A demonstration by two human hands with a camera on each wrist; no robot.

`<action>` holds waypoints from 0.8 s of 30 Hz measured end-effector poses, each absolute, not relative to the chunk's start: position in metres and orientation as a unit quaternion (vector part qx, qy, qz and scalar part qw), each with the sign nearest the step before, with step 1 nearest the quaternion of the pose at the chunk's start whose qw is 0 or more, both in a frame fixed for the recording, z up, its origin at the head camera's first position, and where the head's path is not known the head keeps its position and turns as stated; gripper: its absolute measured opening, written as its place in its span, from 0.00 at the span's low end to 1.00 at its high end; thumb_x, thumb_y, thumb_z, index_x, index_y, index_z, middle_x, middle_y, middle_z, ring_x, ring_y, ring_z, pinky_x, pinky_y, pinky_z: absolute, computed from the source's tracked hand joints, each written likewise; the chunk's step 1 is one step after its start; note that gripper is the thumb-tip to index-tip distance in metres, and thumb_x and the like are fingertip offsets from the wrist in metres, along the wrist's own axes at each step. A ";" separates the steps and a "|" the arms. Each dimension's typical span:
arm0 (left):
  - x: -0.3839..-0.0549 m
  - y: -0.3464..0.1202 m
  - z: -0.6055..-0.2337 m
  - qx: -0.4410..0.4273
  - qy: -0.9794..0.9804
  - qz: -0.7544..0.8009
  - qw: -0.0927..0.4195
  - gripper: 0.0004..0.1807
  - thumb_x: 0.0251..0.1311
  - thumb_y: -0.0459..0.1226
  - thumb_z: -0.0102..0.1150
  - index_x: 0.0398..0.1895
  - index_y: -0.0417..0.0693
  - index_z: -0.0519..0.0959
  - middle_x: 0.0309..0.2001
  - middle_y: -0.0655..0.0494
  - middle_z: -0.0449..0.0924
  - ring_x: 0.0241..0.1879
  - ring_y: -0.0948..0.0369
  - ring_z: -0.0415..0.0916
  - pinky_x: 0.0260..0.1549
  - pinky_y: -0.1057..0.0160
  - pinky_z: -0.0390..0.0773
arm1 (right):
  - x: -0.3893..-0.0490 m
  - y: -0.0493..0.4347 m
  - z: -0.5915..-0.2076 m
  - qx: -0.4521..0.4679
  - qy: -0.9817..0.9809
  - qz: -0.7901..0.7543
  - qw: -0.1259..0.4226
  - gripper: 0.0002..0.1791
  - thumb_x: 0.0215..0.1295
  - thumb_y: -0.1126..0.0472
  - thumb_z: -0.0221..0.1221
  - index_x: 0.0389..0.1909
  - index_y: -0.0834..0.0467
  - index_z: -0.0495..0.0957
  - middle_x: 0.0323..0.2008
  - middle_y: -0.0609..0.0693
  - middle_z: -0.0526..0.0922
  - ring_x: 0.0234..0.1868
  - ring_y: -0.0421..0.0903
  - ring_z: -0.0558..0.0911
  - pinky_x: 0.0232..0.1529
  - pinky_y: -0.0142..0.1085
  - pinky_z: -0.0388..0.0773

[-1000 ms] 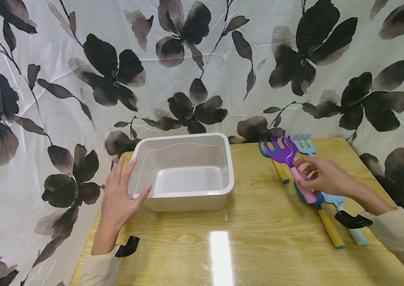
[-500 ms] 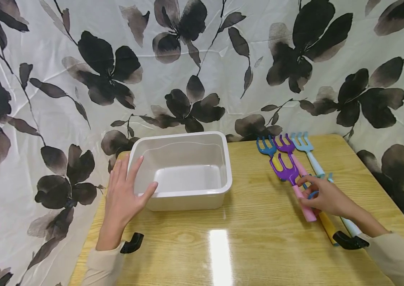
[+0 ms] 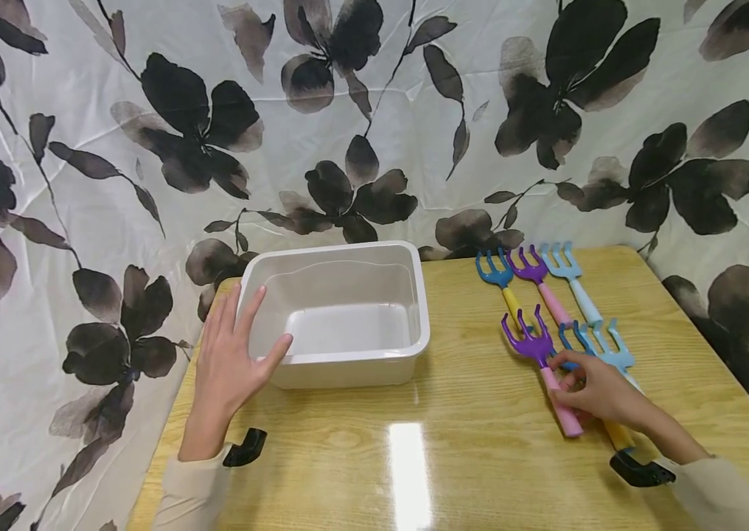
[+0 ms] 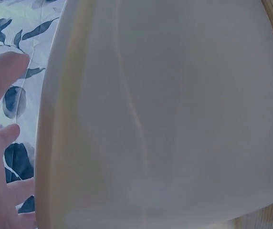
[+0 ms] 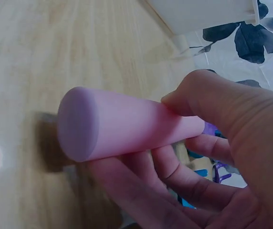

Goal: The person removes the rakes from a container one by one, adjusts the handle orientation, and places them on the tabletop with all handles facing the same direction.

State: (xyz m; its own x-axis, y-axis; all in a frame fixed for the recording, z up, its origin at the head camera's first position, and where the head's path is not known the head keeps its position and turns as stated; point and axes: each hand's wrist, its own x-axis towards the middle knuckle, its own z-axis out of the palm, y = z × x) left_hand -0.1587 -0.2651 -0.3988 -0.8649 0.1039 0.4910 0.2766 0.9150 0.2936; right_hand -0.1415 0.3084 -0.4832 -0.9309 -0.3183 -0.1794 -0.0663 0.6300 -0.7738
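My right hand [image 3: 596, 391] pinches the pink handle of a small purple hand rake [image 3: 534, 348], whose prongs point away from me. In the right wrist view the pink handle [image 5: 127, 125] lies between thumb and fingers. Beside the white plastic basin [image 3: 348, 360], my left hand [image 3: 228, 369] rests at its left rim with fingers spread and straight. Partly under the right hand are a light blue rake [image 3: 615, 354] and a blue one with a yellow handle [image 3: 616, 435].
Behind these lie a blue rake [image 3: 495, 274] with a yellow handle, a second purple rake [image 3: 531, 271] with a pink handle, and a light blue rake [image 3: 568, 271]. A floral cloth [image 3: 454, 140] hangs behind the wooden table [image 3: 321, 464].
My right hand has brought the purple rake toward me, from over the back row to the front group of rakes. The left hand has stayed by the basin, shifting only slightly.
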 end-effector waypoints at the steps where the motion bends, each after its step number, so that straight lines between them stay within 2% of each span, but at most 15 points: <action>1: -0.158 -0.265 -0.399 -0.101 -0.949 -0.180 0.239 0.46 0.57 0.60 0.64 0.80 0.68 0.61 0.81 0.47 0.53 0.76 0.39 0.53 0.70 0.31 0.54 | -0.140 0.308 -0.485 -0.108 0.887 -0.422 0.155 0.24 0.63 0.62 0.71 0.56 0.65 0.75 0.28 0.51 0.80 0.23 0.41 0.77 0.20 0.35 0.77; 5: -0.157 -0.266 -0.401 -0.102 -0.949 -0.182 0.237 0.47 0.55 0.60 0.66 0.80 0.66 0.62 0.79 0.44 0.56 0.74 0.39 0.57 0.69 0.32 0.57 | -0.133 0.306 -0.487 -0.098 0.882 -0.429 0.167 0.23 0.62 0.63 0.70 0.54 0.64 0.74 0.26 0.51 0.81 0.21 0.43 0.79 0.17 0.36 0.78; 11: -0.157 -0.268 -0.404 -0.097 -0.950 -0.182 0.236 0.47 0.56 0.60 0.65 0.80 0.65 0.62 0.78 0.42 0.56 0.74 0.38 0.56 0.69 0.35 0.58 | -0.127 0.296 -0.487 -0.061 0.893 -0.408 0.178 0.23 0.60 0.62 0.71 0.53 0.63 0.74 0.25 0.50 0.79 0.19 0.46 0.79 0.16 0.37 0.78; 14: -0.155 -0.271 -0.407 -0.076 -0.953 -0.193 0.220 0.47 0.57 0.60 0.66 0.80 0.65 0.61 0.79 0.43 0.54 0.75 0.38 0.55 0.66 0.31 0.61 | -0.126 0.292 -0.486 -0.051 0.898 -0.399 0.177 0.23 0.59 0.63 0.71 0.52 0.63 0.74 0.24 0.50 0.78 0.18 0.48 0.80 0.15 0.39 0.79; 19: -0.151 -0.277 -0.413 -0.038 -0.956 -0.226 0.185 0.47 0.58 0.59 0.66 0.80 0.66 0.60 0.80 0.44 0.52 0.75 0.37 0.55 0.54 0.23 0.68 | -0.126 0.290 -0.484 -0.051 0.907 -0.378 0.179 0.21 0.59 0.63 0.71 0.50 0.62 0.75 0.22 0.48 0.78 0.18 0.47 0.79 0.14 0.37 0.77; 24: -0.151 -0.279 -0.413 -0.028 -0.951 -0.249 0.180 0.48 0.57 0.58 0.69 0.80 0.67 0.59 0.79 0.39 0.54 0.73 0.36 0.58 0.54 0.24 0.68 | -0.127 0.289 -0.483 -0.055 0.911 -0.367 0.180 0.20 0.61 0.62 0.70 0.50 0.62 0.76 0.21 0.48 0.79 0.19 0.46 0.77 0.15 0.37 0.76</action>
State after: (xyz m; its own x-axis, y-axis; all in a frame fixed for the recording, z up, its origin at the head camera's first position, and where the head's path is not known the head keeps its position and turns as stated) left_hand -0.1510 -0.2790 -0.4129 -0.9337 -0.0360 0.3562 0.1431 0.8745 0.4635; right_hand -0.1272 0.2891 -0.4827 -0.9290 -0.2326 -0.2880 0.0319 0.7248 -0.6883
